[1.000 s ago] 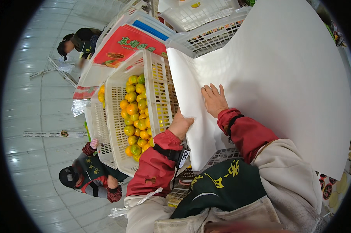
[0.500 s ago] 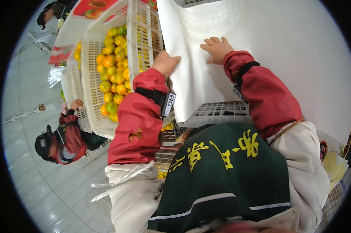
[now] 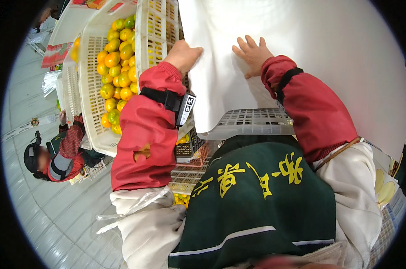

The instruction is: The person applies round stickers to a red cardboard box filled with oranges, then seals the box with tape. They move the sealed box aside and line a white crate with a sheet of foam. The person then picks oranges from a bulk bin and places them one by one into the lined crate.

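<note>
- We log the white sheet [image 3: 342, 62] draped over a pale slatted crate [image 3: 257, 130]; the crate's near edge shows below it, between our two arms, and the sheet runs on well past our right arm.
- Left hand [image 3: 180, 56]: at the sheet's left edge, beside the right side of the citrus crate [image 3: 91, 67]. Thumb lies over the sheet; the other fingers curl mostly out of sight, so we cannot tell whether they pinch it.
- Right hand [image 3: 256, 58]: palm down on the sheet, inward from its left edge, fingers spread, gripping nothing. Soft folds run through the sheet between both hands.
- Green-and-orange citrus fruit [image 3: 115, 71] lies heaped in its white crate, toward that crate's right side.
- Our forearms wear red sleeve covers [image 3: 317, 110], the left one torn; a small device [image 3: 185, 110] is strapped at the left wrist.
- Below the left forearm we note a dark crate [image 3: 195, 144].
- A co-worker [image 3: 64, 150] in a black cap is beyond the citrus crate's left side.
</note>
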A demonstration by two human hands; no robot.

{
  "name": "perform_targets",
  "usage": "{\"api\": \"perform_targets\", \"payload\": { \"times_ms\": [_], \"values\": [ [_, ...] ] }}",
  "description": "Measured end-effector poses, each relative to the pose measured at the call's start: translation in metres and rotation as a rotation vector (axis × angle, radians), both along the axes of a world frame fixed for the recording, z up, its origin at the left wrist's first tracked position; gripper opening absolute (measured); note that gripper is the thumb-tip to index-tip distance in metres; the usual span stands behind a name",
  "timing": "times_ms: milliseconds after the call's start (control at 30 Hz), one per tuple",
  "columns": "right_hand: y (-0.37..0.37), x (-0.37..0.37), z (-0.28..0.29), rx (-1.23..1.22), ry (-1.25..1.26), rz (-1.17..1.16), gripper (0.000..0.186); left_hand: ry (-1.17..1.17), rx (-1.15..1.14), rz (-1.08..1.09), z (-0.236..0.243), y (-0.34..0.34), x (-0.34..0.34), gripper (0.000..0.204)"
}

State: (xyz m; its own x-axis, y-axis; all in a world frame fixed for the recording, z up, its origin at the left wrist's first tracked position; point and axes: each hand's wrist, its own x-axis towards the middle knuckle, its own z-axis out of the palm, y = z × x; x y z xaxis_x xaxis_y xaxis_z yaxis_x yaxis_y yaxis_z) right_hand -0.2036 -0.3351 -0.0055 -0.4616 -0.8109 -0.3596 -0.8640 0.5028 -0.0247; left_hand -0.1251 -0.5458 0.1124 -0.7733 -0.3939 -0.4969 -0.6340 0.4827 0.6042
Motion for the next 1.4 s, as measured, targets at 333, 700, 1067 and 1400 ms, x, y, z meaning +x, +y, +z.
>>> {"api": "perform_targets", "payload": {
  "times_ms": [333,700,1067,1400],
  "values": [
    [0.007,-0.004,0.004,-0.049,-0.093,-0.026,0.108,0.034,0.032,-0.055,0.010,-0.002,-0.002,0.037],
    [-0.026,-0.014,0.035,0.133,-0.567,-0.027,0.074,0.199,-0.153,-0.242,-0.035,-0.040,0.001,0.032],
    [0.213,0.068,0.313,-1.173,-1.069,0.551,0.036,0.109,-0.222,-0.096,-0.040,-0.044,-0.004,0.035],
    [0.305,0.066,0.371,-1.435,-0.852,0.805,0.049,0.105,-0.189,-0.055,-0.035,-0.036,-0.005,0.037]
  ]
}}
